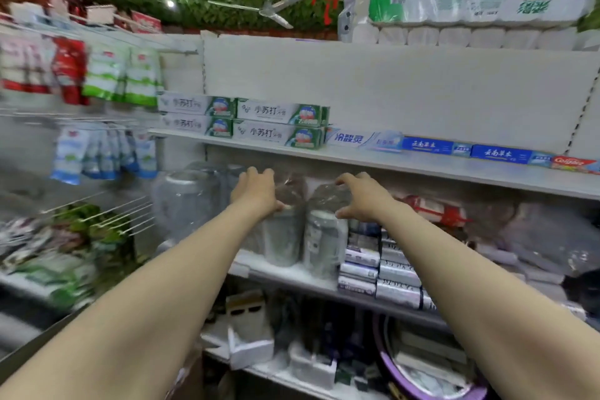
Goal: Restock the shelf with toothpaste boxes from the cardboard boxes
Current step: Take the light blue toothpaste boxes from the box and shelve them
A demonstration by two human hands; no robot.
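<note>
Head view, blurry. Left hand (256, 191) is at the middle shelf (285, 276), fingers curled over the top of the left wrapped canister (281, 237), thumb on its front, gripping it through clear plastic. Right hand (360, 196) is just beside it, fingers and thumb hooked round the plastic-covered top of the right wrapped canister (323, 240), gripping that one. Both canisters stand upright, side by side; whether they touch, cannot tell. The toothpaste lies apart from both grips, one level up on the upper shelf (422, 169). The green-white toothpaste boxes (279, 123) are stacked two high in two stacks, above the left hand. Right of them, lying flat in a row, are a white-blue box (360, 140) above the right hand, two blue boxes (428, 146) and a red Colgate box (574, 164) at the far right. Silver-grey packs (363, 263) are stacked just right of the right canister. A toilet paper pack (470, 0) sits on top of the unit. Hanging pouches (107, 75) are on the left.
</note>
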